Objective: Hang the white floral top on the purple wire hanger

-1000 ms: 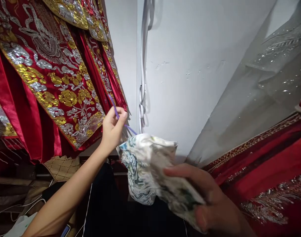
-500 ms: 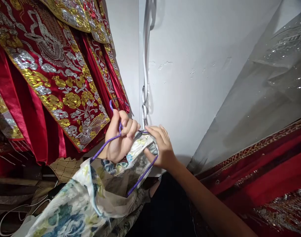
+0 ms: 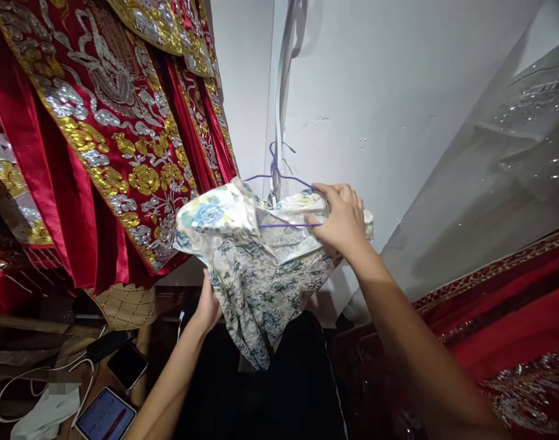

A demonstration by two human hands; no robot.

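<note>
A white garment with a blue, green and yellow floral print hangs spread on a purple hanger. The hanger's hook points up in front of the wall, and its bar shows inside the open neckline. My right hand grips the garment's right shoulder together with the hanger, fingers over the top and thumb by the bar. Against the garment's left side, below the sleeve, is my left hand; its fingers are hidden behind the cloth.
Red costumes with gold and silver embroidery hang at left. White straps hang along the wall. At right is a plastic-covered garment above red fabric. Lower left are phones, a cable and a woven seat.
The hanger has gone into both shoulders of the garment and is now level, hook up. My left hand has let go of the hanger and moved down to the garment's side.
</note>
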